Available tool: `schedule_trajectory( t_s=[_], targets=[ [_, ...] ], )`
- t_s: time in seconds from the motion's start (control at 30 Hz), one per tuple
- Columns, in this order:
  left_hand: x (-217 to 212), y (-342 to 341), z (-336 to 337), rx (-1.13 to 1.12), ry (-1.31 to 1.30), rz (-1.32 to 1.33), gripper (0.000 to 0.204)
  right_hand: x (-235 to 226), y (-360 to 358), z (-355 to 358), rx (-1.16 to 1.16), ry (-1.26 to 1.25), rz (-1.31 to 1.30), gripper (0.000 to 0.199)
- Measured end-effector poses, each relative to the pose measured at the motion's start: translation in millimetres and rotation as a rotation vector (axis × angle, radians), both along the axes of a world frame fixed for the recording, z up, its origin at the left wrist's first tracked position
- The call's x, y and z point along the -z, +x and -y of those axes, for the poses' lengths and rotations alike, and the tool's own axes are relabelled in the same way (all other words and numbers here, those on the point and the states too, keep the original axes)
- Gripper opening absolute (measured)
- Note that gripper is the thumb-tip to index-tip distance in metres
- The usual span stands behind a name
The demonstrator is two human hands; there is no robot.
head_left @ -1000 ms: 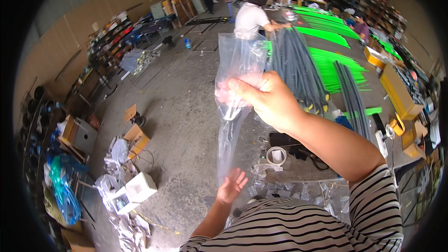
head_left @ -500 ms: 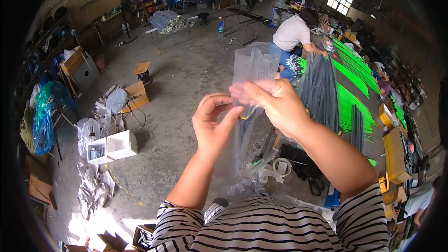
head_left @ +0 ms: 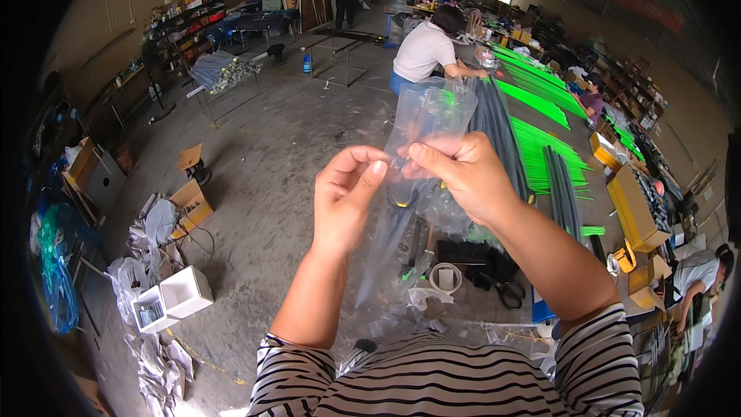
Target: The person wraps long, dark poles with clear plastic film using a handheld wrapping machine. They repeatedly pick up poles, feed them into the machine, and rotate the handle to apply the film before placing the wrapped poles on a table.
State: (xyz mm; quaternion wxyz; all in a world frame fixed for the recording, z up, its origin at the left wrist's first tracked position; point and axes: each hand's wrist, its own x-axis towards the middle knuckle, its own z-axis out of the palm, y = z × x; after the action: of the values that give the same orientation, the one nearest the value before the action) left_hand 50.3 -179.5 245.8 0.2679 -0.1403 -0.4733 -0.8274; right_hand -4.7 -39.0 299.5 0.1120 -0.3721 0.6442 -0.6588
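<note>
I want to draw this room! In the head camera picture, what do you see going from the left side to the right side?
Blue-green plastic bundle → white open boxes → left hand → clear plastic bag → right hand → bright green rods → yellow box.

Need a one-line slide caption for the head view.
Both hands, left hand and right hand, pinch a clear, long plastic bag at chest height above a grey concrete workshop floor.

Black-and-white striped sleeves, bare forearms and hands
</note>
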Motion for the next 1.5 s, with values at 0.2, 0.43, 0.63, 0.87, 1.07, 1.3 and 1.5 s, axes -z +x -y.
schedule_trajectory(
  t_s=[0.2,0.43,0.63,0.87,1.07,1.3,1.5],
  targets=[
    [-14,-11,10,-0.082,-0.127,-0.067,0.009,2,0,-2,0.145,0.083,-0.167,0.017],
    [-16,-17,13,0.012,-0.245,-0.134,0.017,1,5,-4,0.136,0.127,-0.193,0.019],
    [-30,-17,6,0.075,-0.05,-0.076,0.009,1,10,-3,0.153,0.136,-0.124,0.022],
    [5,-38,14,0.316,-0.047,-0.057,0.035,0,7,-8,0.161,0.146,-0.051,0.024],
    [71,-49,-6,0.729,-0.361,0.037,0.046,-12,-2,-28,0.307,0.113,0.006,0.027],
    [151,-72,-29,0.868,-0.447,0.191,0.033,-20,-16,-70,0.447,0.03,-0.025,0.027],
    [212,-84,-47,0.955,-0.466,0.287,0.025,-26,-12,-117,0.607,-0.048,-0.036,0.024]
  ],
)
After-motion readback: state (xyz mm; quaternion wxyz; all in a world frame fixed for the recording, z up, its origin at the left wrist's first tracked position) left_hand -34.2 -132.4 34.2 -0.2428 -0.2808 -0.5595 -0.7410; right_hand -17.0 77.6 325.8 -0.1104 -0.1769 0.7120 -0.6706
